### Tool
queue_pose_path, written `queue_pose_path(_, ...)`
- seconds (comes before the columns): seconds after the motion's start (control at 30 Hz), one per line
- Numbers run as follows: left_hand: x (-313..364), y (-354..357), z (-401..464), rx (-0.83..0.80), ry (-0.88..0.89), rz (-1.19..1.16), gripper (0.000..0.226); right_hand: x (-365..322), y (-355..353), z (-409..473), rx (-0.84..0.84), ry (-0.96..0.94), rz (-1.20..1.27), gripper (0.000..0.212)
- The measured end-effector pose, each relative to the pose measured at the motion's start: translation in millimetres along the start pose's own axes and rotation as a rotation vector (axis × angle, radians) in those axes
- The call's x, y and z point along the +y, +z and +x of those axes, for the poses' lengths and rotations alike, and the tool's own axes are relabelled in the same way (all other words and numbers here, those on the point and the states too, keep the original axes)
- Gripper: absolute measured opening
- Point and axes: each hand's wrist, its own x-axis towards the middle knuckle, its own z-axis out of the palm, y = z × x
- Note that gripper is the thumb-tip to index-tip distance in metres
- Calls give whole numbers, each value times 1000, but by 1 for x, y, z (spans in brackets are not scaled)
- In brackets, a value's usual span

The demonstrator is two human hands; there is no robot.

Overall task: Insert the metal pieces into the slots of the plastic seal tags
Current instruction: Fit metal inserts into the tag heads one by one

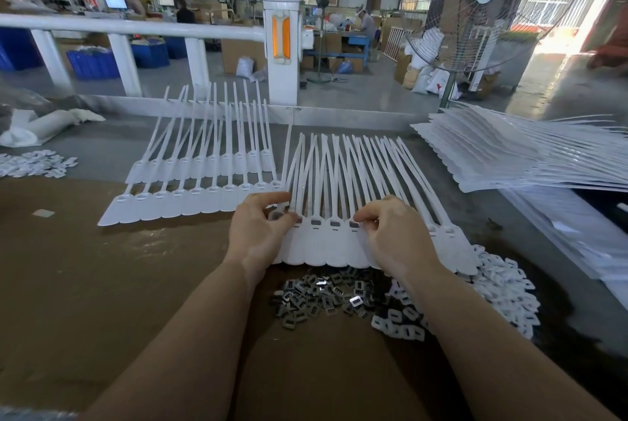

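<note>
Now both hands point(326, 233) pinch seal tags point(323, 244) (straps point away, heads toward person).

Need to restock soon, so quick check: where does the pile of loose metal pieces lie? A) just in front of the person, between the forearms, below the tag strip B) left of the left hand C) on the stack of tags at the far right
A: the metal pieces lie heaped on the brown cardboard between the forearms, just below the tag strip that both hands work on.
</note>
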Motion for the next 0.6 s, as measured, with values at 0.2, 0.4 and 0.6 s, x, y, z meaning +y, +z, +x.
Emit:
queue_pose_path(0.2,-1,0,0,-1,13,8,30,-2,-2,-3,19,-21,44,19)
queue_pose_path(0.4,-1,0,0,-6,11,-8,32,-10,-9,-12,-43,-119,41,12)
queue_pose_path(0.6,1,1,-2,3,-3,-22,29,-20,-18,-26,-324,-296,-44,12)
